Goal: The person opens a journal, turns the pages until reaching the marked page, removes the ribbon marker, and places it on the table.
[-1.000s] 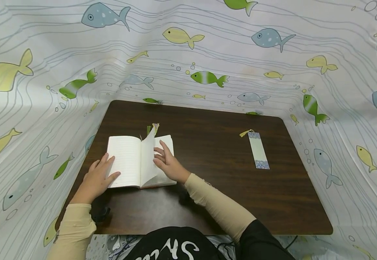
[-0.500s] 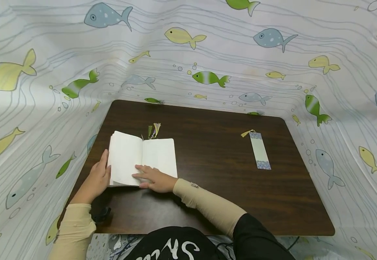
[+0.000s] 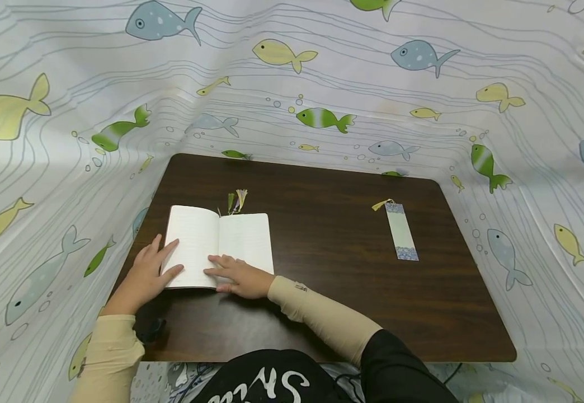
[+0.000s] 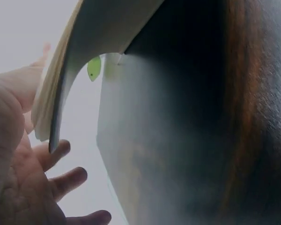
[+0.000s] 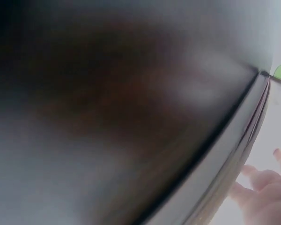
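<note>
An open notebook [image 3: 193, 235] with blank-looking pages lies on the left part of the dark brown table. My left hand [image 3: 143, 274] is spread at its left edge, thumb and index finger reaching over the page. In the left wrist view, the other fingers [image 4: 68, 183] extend past the cover and page edges. My right hand [image 3: 241, 277] rests flat low on the right page, its fingertips near the centre fold. Green and yellow tassels [image 3: 240, 198] stick out above the notebook's top edge. A bookmark [image 3: 401, 231] with blue patterned ends and a yellow tassel lies at the right.
The brown wooden table [image 3: 332, 235] has rounded corners and is enclosed by a white cloth [image 3: 322, 78] printed with fish. Near the front left edge, under the left wrist, sits a small black object [image 3: 151, 331]. Cables show below the table's front edge.
A page held upright by my right hand has gone over to the left, and that hand now lies lower on the notebook. My left hand slid off the page edge, then spread back over it.
</note>
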`<state>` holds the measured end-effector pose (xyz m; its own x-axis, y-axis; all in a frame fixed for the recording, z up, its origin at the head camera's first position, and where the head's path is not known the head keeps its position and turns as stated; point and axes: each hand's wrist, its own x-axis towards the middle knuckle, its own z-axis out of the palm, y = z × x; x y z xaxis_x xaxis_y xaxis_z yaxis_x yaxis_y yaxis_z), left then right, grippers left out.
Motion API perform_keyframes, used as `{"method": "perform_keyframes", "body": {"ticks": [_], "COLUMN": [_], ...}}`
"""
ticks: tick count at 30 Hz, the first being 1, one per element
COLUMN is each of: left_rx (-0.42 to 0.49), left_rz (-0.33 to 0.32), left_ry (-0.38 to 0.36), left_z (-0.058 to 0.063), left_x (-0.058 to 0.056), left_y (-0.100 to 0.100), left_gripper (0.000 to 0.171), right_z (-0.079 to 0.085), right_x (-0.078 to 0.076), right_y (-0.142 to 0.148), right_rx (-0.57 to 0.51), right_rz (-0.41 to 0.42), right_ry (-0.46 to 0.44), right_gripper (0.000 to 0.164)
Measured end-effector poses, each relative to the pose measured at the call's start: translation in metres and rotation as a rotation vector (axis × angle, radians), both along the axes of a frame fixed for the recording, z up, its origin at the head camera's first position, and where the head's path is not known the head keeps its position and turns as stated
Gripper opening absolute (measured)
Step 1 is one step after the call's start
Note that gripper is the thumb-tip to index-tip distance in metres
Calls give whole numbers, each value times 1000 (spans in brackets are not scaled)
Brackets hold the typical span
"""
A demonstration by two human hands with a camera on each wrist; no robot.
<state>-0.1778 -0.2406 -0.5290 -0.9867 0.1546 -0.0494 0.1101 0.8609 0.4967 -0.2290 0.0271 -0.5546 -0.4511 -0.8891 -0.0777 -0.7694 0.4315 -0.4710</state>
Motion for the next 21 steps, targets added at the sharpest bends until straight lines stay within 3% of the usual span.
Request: {"method": "perform_keyframes", "body": {"ticks": [7, 12, 16, 21], "left_rx": [-20, -20, -26, -20], "left_rz": [9, -24, -26, -31], "left_ry": [-15, 10, 17, 5], "left_z": [1, 0, -1, -1], "left_x": [1, 1, 0, -1], "left_y": [1, 0, 1, 2], "left_gripper": [76, 74, 73, 74], "right_z": [0, -1, 2, 4], "right_x": [-12, -18, -21, -24], "right_y": [24, 53, 69, 77], "right_rx": [6, 228, 351, 349], "right_rz": [-150, -277, -311, -322], "right_ry": [72, 158, 181, 260], "right_gripper": [55, 79, 99, 100]}}
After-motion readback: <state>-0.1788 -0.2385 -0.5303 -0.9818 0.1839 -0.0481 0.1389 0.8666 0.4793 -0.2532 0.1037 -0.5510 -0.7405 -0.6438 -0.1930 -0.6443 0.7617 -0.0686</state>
